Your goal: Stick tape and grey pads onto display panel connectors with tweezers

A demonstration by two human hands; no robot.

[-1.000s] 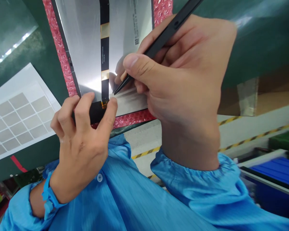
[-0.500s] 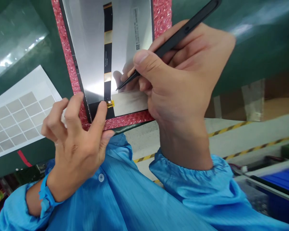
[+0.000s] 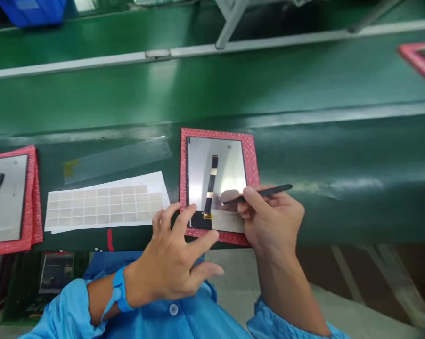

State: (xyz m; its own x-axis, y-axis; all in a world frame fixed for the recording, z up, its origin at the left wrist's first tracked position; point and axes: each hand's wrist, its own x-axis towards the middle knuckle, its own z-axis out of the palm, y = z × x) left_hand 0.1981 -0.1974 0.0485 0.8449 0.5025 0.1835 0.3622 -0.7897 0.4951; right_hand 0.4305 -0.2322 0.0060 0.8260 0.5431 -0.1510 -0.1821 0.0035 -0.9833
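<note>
A silver panel (image 3: 198,169) with a black and gold flex strip (image 3: 211,184) lies on a red bubble-wrap pad (image 3: 251,160) at the near edge of the green belt. My right hand (image 3: 272,221) grips black tweezers (image 3: 258,193), the tips resting on the panel beside the strip. My left hand (image 3: 173,259) hovers at the pad's near left corner with fingers spread, holding nothing I can see.
A white sheet of grey stickers (image 3: 102,202) lies left of the pad, with a clear film strip (image 3: 117,157) behind it. Another panel on a red pad (image 3: 7,202) sits at the far left, a third pad (image 3: 419,59) at the upper right. A metal rail (image 3: 163,52) crosses the belt.
The view has pulled far back and up from the panel. My left hand has let go of the pad's near edge and opened. My right hand still holds the tweezers on the panel.
</note>
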